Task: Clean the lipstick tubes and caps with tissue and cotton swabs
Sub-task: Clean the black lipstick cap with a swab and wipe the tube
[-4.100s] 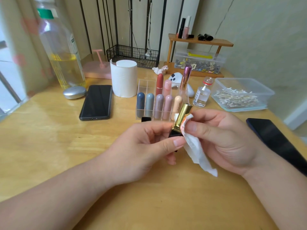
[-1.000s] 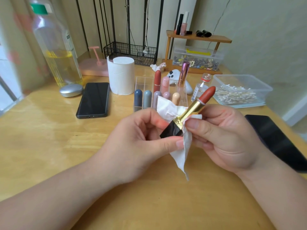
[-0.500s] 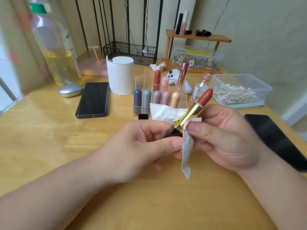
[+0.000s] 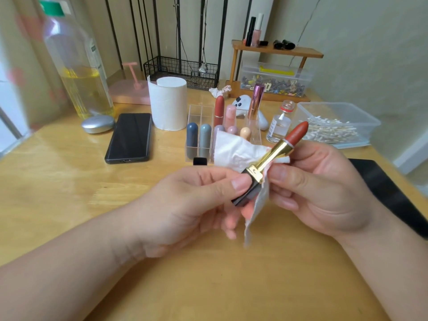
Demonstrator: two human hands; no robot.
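A lipstick tube (image 4: 271, 156) with a black base, gold barrel and extended brick-red stick tilts up to the right over the table's middle. My left hand (image 4: 185, 205) pinches its black base between thumb and fingers. My right hand (image 4: 319, 188) pinches a white tissue (image 4: 236, 151) against the gold barrel near the base. The tissue spreads behind the tube and hangs down below it. A black cap (image 4: 200, 161) stands on the table just behind my left hand.
A clear organizer (image 4: 201, 117) holds several lipsticks. Behind it stand a tissue roll (image 4: 168, 103), a small glass bottle (image 4: 279, 126) and a cotton swab box (image 4: 335, 128). A phone (image 4: 129, 137) lies at left, a dark slab (image 4: 389, 191) at right, an oil bottle (image 4: 76, 66) far left.
The red stick, hidden in the earliest frame, now stands out of the barrel. Over the last second the tissue has shifted around the barrel and the tube has turned slightly in my hands.
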